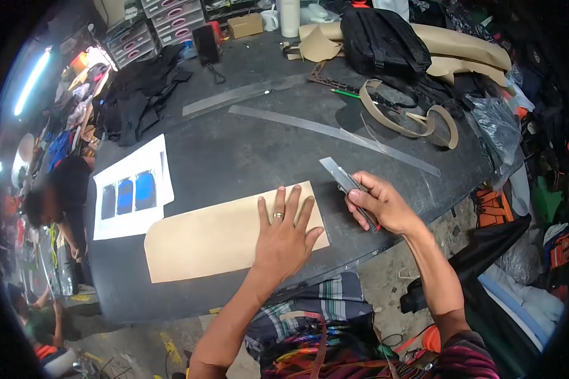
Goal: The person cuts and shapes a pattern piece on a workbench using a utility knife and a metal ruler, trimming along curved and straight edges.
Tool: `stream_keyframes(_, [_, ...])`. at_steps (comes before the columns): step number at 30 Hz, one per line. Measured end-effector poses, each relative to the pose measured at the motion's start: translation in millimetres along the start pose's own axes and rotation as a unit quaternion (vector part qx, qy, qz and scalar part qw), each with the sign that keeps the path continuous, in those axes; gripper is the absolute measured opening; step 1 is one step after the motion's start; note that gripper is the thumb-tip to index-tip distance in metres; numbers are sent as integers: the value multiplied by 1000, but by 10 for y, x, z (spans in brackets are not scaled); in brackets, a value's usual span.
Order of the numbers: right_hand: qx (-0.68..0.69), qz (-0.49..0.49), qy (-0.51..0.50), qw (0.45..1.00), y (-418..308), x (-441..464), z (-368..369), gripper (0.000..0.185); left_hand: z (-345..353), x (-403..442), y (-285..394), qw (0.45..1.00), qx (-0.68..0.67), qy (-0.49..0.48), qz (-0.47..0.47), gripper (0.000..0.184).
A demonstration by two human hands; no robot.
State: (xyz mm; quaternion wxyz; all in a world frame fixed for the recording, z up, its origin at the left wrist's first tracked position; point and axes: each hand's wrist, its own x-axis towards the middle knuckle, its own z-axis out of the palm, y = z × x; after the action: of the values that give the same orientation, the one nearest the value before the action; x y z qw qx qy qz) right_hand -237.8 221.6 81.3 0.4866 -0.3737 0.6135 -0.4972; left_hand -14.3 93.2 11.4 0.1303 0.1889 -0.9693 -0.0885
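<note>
A tan sheet of card [202,243] with one rounded corner lies flat near the front edge of the dark table. My left hand [283,237], with a ring on one finger, rests on its right part with the fingers spread. To the right of the sheet, my right hand [379,202] is wrapped round a utility knife [342,178]. The knife's wide blade is out and points up and to the left, held apart from the card. Left of the card are white paper sheets [129,189] with a printed picture of dark and blue shapes.
Clear rulers [335,136] lie across the dark table [202,151]. Beyond them are a green pencil [346,93], a curled tan strip [385,123], a black backpack [385,41] and dark cloth [136,95]. A person [63,202] is bent over beyond the table's left edge.
</note>
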Motion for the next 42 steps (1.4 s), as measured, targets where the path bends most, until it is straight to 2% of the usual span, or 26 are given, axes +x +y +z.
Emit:
stream_keyframes(4, [40,-1,-11,999,46,-11,-20,15,10,13,4,1000,-6,3,-4,66])
stream_keyframes(7, [34,27,-36,998,37,-21,-22,27,10,16,2,1000,-13,20,-4,64])
stream_keyframes(20, [91,18,-62,994,134,-14,11,32,2,20,15,1000,-4,2,-10,63])
stream_keyframes(27, [25,25,-49,998,137,26,22,31,17,-18,20,1000,-9,8,-13,63])
stream_keyframes(30, [-137,26,-17,990,-17,136,-40,27,10,-27,-1,1000,-8,14,-11,62])
stream_keyframes(31, [-136,28,-17,990,-12,207,-36,27,9,-21,0,1000,-7,13,-11,62])
stream_keyframes(33, [-367,-107,38,923,-1,366,-70,22,11,17,4,1000,-6,12,-7,62])
stream_keyframes(34, [-395,-149,31,906,-8,430,-64,23,11,17,6,1000,-2,13,-7,62])
stream_keyframes(35, [-393,-146,32,907,18,490,-64,23,12,5,11,1000,0,12,-8,61])
stream_keyframes(37, [-494,-228,26,839,100,599,-50,23,8,5,24,1000,-3,8,-8,61])
stream_keyframes(39, [-523,-206,-2,827,96,674,-52,23,20,0,23,1000,-6,7,-9,61])
stream_keyframes(42, [-549,-243,-10,799,129,757,-50,19,39,1,10,1000,5,11,-1,61])
